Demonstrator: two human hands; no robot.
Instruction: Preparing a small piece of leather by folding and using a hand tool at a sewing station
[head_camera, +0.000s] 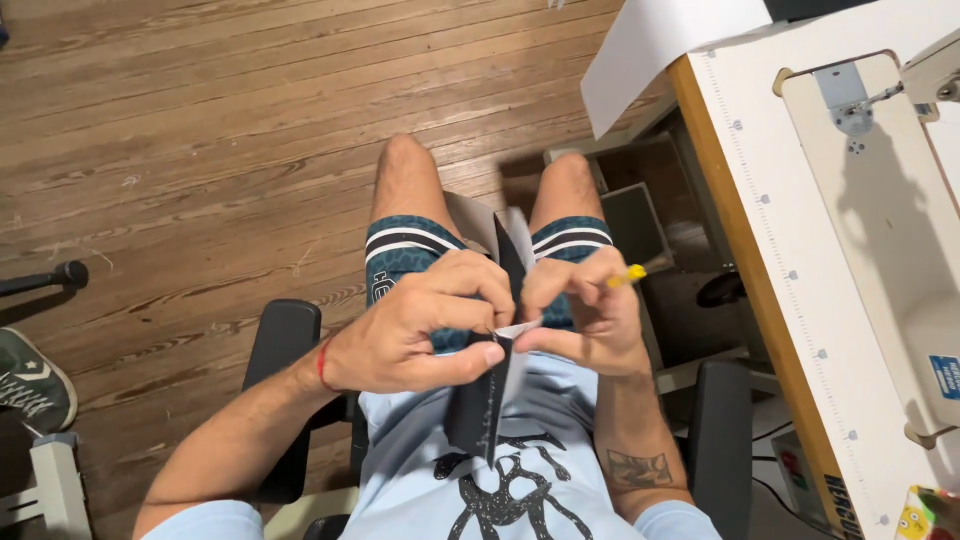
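Left hand (420, 325) & right hand (580, 310) both pinch a dark fabric piece (480, 400) over the lap; right also grips a yellow-handled tool (628, 275). Sewing machine (880, 210) on surface (760, 250) at right.

Head camera looks straight down – close over lap; floor below.

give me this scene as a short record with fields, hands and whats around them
setting: person seated on a black chair over a wooden floor
left hand: pinches a dark fabric piece with white stitching
right hand: grips the fabric's pale edge and a yellow-handled tool
beside: sewing table with a cream sewing machine on the right
floor left: dark sneaker
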